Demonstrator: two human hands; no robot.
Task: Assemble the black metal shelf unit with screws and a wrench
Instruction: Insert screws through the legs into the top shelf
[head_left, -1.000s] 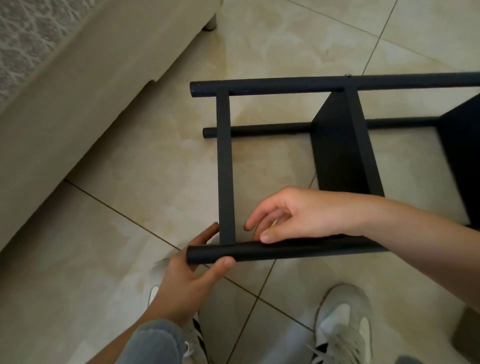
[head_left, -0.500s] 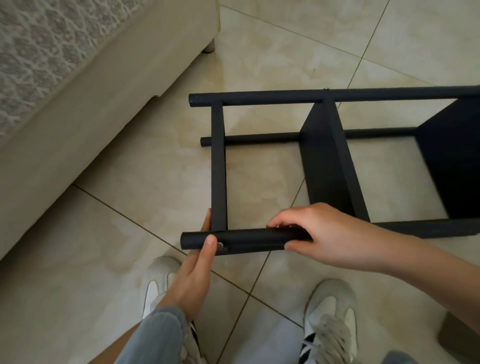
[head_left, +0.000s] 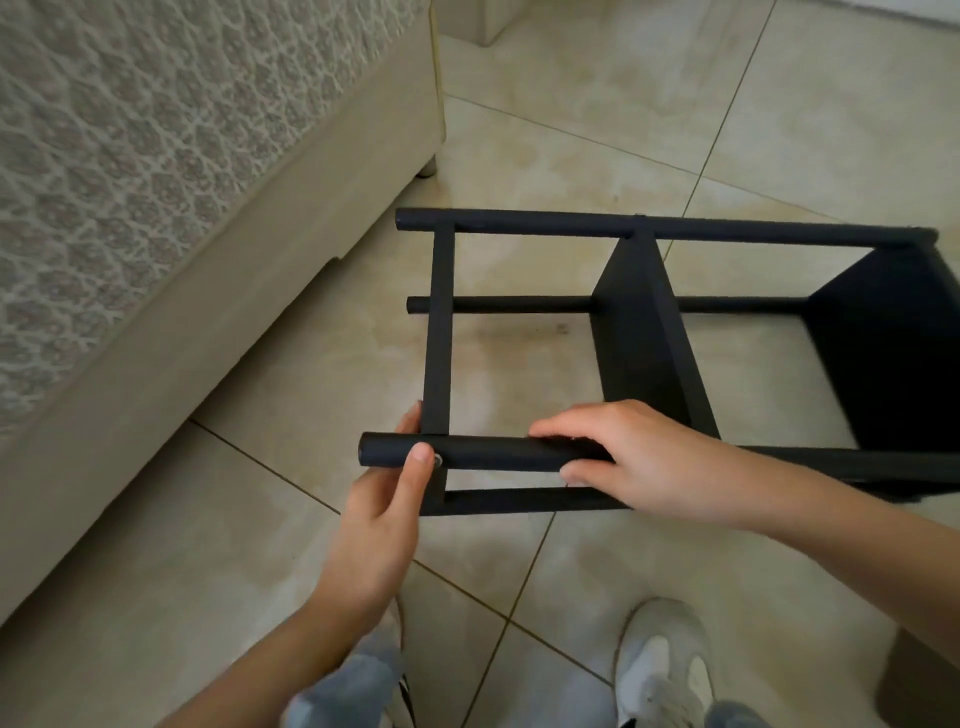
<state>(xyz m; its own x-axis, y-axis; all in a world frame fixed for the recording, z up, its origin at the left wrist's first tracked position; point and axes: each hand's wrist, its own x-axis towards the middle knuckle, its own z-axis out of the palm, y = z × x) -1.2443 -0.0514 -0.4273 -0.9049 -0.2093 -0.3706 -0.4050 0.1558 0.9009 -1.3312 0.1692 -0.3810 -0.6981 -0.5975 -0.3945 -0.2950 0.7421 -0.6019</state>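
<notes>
The black metal shelf unit (head_left: 644, 322) lies on its side on the tiled floor, with round tube legs, flat crossbars and two black shelf panels. My left hand (head_left: 382, 514) grips the near tube leg (head_left: 493, 453) by its left end, thumb pressed beside a small silver screw (head_left: 438, 459) at the crossbar joint. My right hand (head_left: 628, 457) is wrapped over the same tube a little to the right. No wrench is visible.
A beige patterned sofa (head_left: 171, 218) runs along the left, its foot (head_left: 426, 169) near the shelf's far corner. My white sneakers (head_left: 660, 670) stand just below the shelf. A dark object (head_left: 919, 675) sits at the bottom right edge.
The view has tilted so the whole frame shows. My right hand went from resting fingertips on the near tube to gripping it; my left hand slid up so its thumb sits by the screw.
</notes>
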